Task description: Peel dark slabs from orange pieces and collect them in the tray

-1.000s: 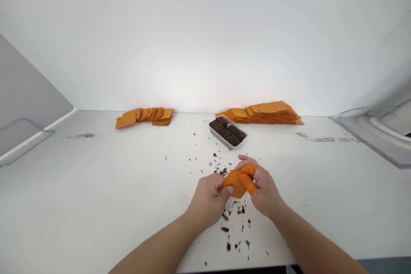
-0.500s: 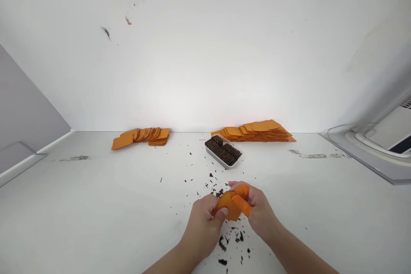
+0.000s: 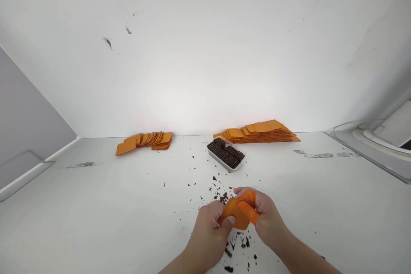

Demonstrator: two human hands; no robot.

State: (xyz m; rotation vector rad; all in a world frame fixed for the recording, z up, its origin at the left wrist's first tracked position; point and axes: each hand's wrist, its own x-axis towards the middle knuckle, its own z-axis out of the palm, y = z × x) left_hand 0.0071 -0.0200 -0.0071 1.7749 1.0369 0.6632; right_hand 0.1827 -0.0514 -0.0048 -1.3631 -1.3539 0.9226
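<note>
Near the bottom centre, an orange piece [image 3: 241,219], thin and slightly bent, is held between both hands. My left hand [image 3: 210,233] pinches its left side, thumb on top. My right hand [image 3: 265,214] wears orange covers on its thumb and a finger, and these grip the piece's right side. Dark flakes [image 3: 246,243] lie scattered under and around the hands. Beyond them, a white tray [image 3: 221,162] holds rows of thin dark pieces [image 3: 233,157].
Orange pieces lie overlapped in a row [image 3: 147,139] at the back left. A larger overlapping stack [image 3: 263,132] rests against the white back wall [image 3: 192,60], right of centre. A clear-edged fixture [image 3: 382,145] stands at the right.
The whole view has shifted a little, so hands and objects sit slightly lower and further right. Both hands keep hold of the orange piece, with little change in grip.
</note>
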